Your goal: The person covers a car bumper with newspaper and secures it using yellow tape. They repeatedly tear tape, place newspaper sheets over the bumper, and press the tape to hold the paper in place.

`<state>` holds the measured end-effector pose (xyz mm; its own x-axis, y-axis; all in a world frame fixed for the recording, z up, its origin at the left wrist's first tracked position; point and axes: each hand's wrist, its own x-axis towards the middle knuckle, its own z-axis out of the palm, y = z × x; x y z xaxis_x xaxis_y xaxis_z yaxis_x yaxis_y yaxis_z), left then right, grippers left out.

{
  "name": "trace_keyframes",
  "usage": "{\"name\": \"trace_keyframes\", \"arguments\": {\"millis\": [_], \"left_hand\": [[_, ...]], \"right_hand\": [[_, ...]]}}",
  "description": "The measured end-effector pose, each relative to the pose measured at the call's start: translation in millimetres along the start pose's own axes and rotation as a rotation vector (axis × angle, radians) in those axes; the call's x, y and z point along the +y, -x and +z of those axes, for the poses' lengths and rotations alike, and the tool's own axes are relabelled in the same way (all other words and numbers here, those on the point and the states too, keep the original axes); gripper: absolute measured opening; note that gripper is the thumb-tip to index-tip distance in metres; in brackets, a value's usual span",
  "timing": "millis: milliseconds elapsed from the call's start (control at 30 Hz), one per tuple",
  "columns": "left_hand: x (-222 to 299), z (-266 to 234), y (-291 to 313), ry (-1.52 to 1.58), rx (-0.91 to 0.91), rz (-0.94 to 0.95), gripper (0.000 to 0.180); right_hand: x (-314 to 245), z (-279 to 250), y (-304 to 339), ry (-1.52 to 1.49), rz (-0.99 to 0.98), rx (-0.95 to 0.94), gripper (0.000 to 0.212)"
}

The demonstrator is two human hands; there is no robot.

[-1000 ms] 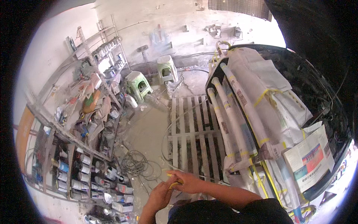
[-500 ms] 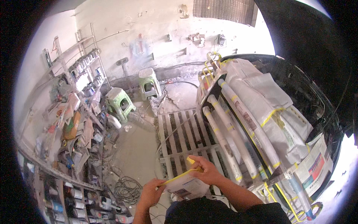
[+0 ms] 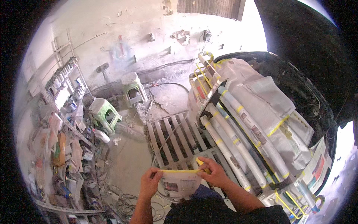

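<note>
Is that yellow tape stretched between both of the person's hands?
Yes, the yellow tape runs taut from the left hand to the right hand.

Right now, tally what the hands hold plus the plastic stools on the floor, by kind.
Sheets of newspaper, held between left hand and right hand: 1
Yellow tape strips, along the sheet's top edge: 1
Yellow tape rolls, at the right hand: 1
Green plastic stools: 2
Total: 5

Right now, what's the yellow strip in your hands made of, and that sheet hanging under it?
The yellow strip looks like paper masking tape: thin, matte, pulled straight between both hands. The sheet seems to be newspaper: greyish, printed, limp, like the wrapping on the car.
</note>
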<state>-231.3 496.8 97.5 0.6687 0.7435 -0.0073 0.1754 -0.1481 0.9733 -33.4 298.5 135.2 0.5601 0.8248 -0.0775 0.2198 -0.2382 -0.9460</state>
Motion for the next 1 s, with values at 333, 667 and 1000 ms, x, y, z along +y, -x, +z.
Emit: {"name": "trace_keyframes", "arguments": {"millis": [333, 667, 1000], "left_hand": [[20.9, 44.2, -186.7, -0.092, -0.023, 0.004, 0.011], [78.6, 148.6, -375.2, 0.034, -0.259, 0.154, 0.016], [131.4, 285.5, -537.6, 0.146, -0.612, 0.392, 0.017]], "right_hand": [[26.8, -49.2, -142.1, 0.078, -0.080, 0.084, 0.056], [21.7, -143.5, -238.5, 0.280, -0.108, 0.408, 0.050], [4.7, -217.6, -332.2, 0.495, 0.027, 1.001, 0.044]]}}
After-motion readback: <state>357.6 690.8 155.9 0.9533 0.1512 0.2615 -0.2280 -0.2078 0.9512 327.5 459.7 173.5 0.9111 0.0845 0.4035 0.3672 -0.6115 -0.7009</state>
